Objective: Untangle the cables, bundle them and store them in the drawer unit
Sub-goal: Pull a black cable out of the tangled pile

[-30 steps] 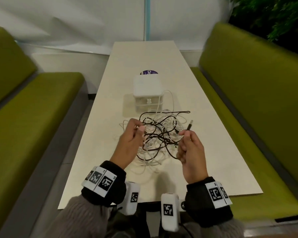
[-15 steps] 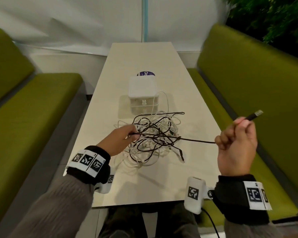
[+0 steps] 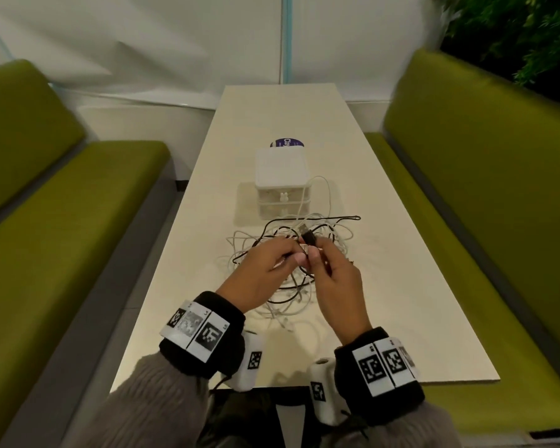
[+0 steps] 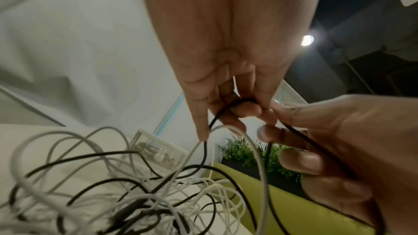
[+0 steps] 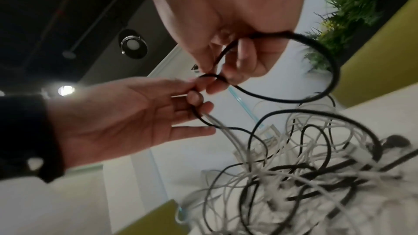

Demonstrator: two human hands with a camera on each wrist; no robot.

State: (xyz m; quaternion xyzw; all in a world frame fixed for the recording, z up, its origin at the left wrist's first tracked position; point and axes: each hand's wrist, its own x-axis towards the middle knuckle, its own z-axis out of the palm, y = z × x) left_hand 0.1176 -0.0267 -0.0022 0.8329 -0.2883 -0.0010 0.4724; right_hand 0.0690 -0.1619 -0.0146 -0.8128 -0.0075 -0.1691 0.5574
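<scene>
A tangle of white and black cables lies on the table in front of a small white drawer unit, whose drawers are closed. My two hands meet just above the tangle. My right hand pinches the black cable just below its USB plug, which sticks up past the fingers. My left hand pinches the same black cable a little further along. In the right wrist view the black cable curves in a loop between the two grips. Its remaining length runs down into the tangle.
The long cream table has green benches on both sides. A round purple sticker lies behind the drawer unit. One white cable trails up beside the unit's right side. Green plants stand at the back right.
My right hand, which had pulled the black cable's end far out to the right, has come back to the middle and meets my left hand. The taut stretch now forms a loop.
</scene>
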